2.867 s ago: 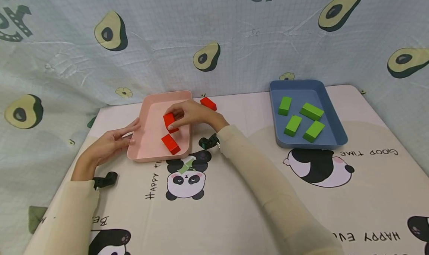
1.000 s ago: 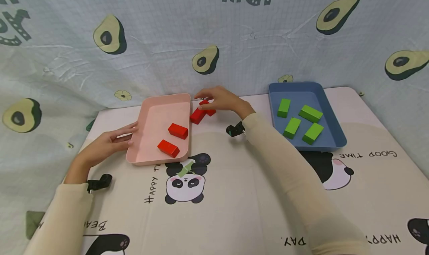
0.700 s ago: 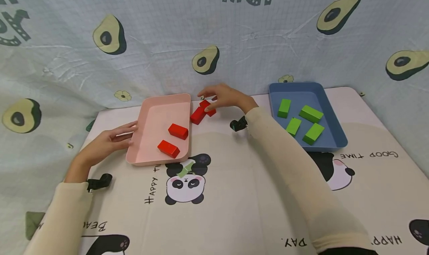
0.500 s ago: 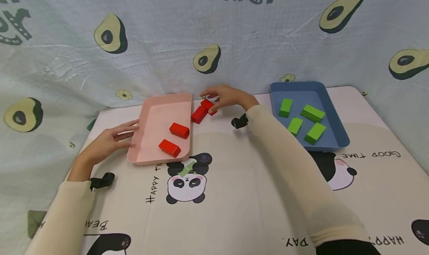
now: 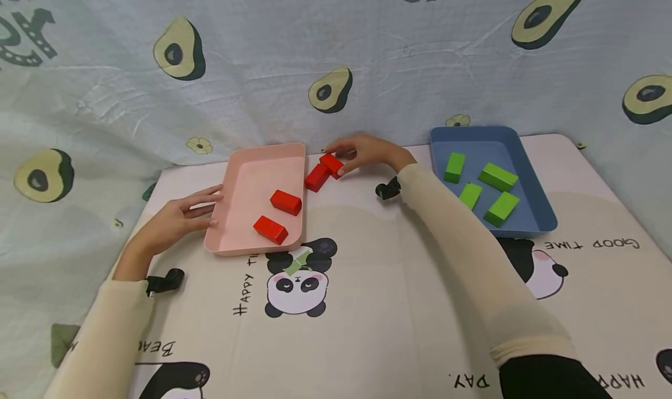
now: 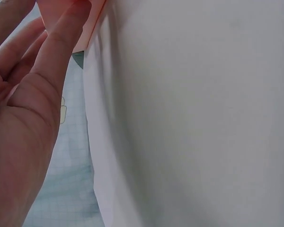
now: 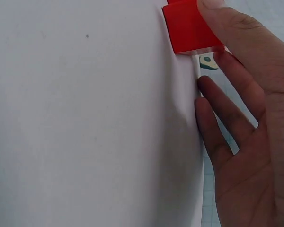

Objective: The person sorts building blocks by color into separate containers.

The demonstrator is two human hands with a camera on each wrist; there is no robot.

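My right hand (image 5: 374,152) is at the table's back edge, thumb and index finger pinching a red block (image 5: 332,164). That block touches a second red block (image 5: 317,178) lying just outside the pink tray (image 5: 252,165). In the right wrist view, the thumb lies against one side of the pinched red block (image 7: 191,28), and other fingers spread below. My left hand (image 5: 173,224) touches the tray's left side with nearly straight fingers; in the left wrist view its thumb rests on the pink wall (image 6: 87,30). Inside the tray lie two more red blocks, one upper (image 5: 286,202) and one lower (image 5: 270,230).
A blue tray (image 5: 546,221) with several green blocks (image 5: 501,209) stands at the back right. The right forearm passes in front of its near left corner. A patterned curtain (image 5: 262,66) hangs behind the table (image 5: 367,300).
The right hand held a red block in the pink tray; that hand has since moved right to the blocks outside, and two lie released inside. The left hand stays at the tray.
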